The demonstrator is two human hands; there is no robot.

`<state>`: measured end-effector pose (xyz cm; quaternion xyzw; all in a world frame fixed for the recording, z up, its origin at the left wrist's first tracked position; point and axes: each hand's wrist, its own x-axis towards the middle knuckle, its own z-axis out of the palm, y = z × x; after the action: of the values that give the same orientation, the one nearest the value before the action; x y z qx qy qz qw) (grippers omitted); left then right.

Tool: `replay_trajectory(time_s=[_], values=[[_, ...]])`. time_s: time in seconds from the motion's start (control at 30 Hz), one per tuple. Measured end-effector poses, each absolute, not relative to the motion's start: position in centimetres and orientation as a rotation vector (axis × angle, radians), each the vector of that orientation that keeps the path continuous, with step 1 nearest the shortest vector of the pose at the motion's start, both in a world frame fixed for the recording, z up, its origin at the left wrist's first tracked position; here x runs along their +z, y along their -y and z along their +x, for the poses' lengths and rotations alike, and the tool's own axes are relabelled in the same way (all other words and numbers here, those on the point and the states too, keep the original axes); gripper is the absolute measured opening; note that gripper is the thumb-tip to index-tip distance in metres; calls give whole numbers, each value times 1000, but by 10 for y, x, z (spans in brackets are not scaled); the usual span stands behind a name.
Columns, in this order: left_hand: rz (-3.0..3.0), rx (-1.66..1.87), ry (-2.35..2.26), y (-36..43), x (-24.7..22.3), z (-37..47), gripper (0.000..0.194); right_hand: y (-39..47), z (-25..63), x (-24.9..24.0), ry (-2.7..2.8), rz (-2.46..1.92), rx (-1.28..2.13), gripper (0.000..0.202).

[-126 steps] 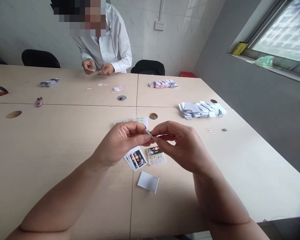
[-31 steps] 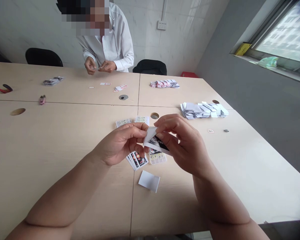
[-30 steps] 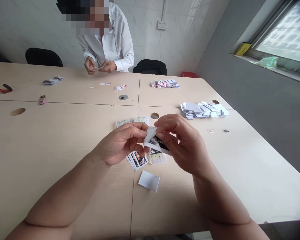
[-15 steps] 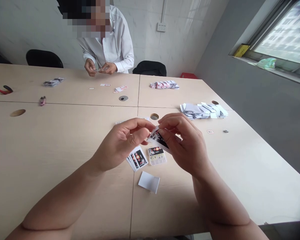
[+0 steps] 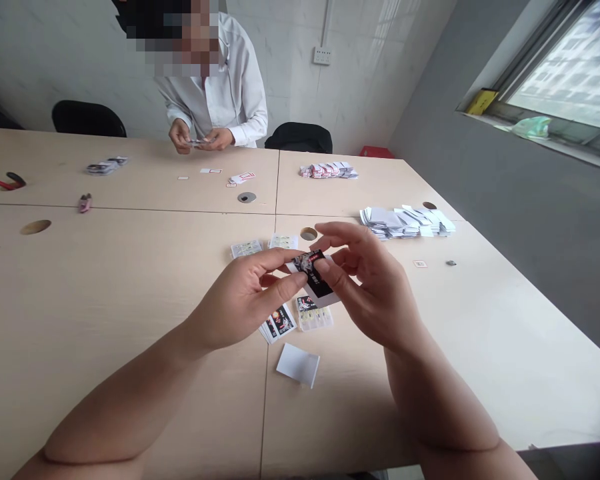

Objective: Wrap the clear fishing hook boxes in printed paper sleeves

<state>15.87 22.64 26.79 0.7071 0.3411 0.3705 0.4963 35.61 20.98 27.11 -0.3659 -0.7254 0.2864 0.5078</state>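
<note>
Between both hands is a black printed sticker [image 5: 320, 283] with a white border, tilted above the table. My left hand [image 5: 253, 290] pinches its left end between thumb and fingers. My right hand [image 5: 367, 283] grips the upper right part, thumb on the printed face. Just below lies a clear plastic box [image 5: 316, 319] with small compartments and a black label, partly covered by the sticker. Beside it a few similar printed stickers [image 5: 280, 325] lie fanned out, partly under my left hand. A folded white paper [image 5: 298, 365] rests nearer to me.
Two clear compartment boxes [image 5: 247, 248] stand beyond my hands. White paper stacks [image 5: 405, 222] lie at the right, red-edged ones [image 5: 329, 170] farther back. Across the table a person in a white shirt [image 5: 240, 80] handles small items. Pink pliers [image 5: 85, 203] lie at left.
The sticker has turned so its printed face shows more fully, and my left thumb now presses on it. My left hand has shifted slightly down, uncovering the two boxes behind.
</note>
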Motion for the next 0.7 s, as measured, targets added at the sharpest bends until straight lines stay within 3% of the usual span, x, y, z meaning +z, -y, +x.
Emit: replay_trajectory(time_s=[0.13, 0.47, 0.7], values=[[1644, 855, -780, -235, 267, 156, 22, -212, 359, 271, 1725, -852, 869, 44], [1661, 994, -946, -246, 254, 163, 30, -229, 357, 256, 1596, -1042, 1000, 42], [1649, 1073, -967, -266, 234, 164, 12, -248, 352, 228, 1533, -1057, 1107, 38]])
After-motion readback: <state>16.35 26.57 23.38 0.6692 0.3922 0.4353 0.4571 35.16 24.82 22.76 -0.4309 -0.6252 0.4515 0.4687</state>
